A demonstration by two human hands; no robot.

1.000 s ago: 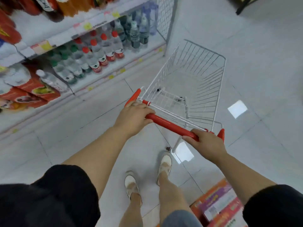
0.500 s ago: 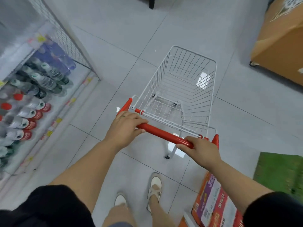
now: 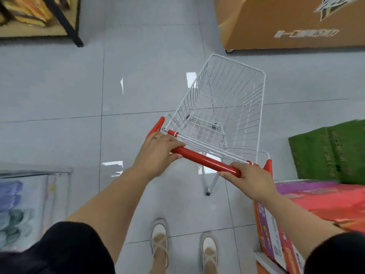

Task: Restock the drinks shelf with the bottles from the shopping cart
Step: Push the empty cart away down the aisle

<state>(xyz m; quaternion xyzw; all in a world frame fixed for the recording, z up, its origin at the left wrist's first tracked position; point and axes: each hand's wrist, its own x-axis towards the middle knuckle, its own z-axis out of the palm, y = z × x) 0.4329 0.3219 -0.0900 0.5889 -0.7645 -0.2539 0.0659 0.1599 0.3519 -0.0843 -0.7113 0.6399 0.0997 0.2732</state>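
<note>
A small white wire shopping cart (image 3: 261,99) stands on the grey tiled floor in front of me, and no bottles show in its basket. Its red handle bar (image 3: 205,160) runs across the near end. My left hand (image 3: 158,151) grips the bar's left end, and my right hand (image 3: 250,179) grips its right end. The drinks shelf (image 3: 25,208) shows only as a blurred corner at the lower left, with several bottles lying behind its edge.
A large brown cardboard box (image 3: 292,22) stands ahead on the right. A green pack (image 3: 327,153) and red-purple cartons (image 3: 308,210) crowd the right side. A black-legged display shelf (image 3: 39,16) is at the far left. My feet (image 3: 183,248) are below the cart.
The cart and I have swung to the right, away from the drinks shelf, which has slid from the left side to the lower left corner. Both hands keep hold of the handle.
</note>
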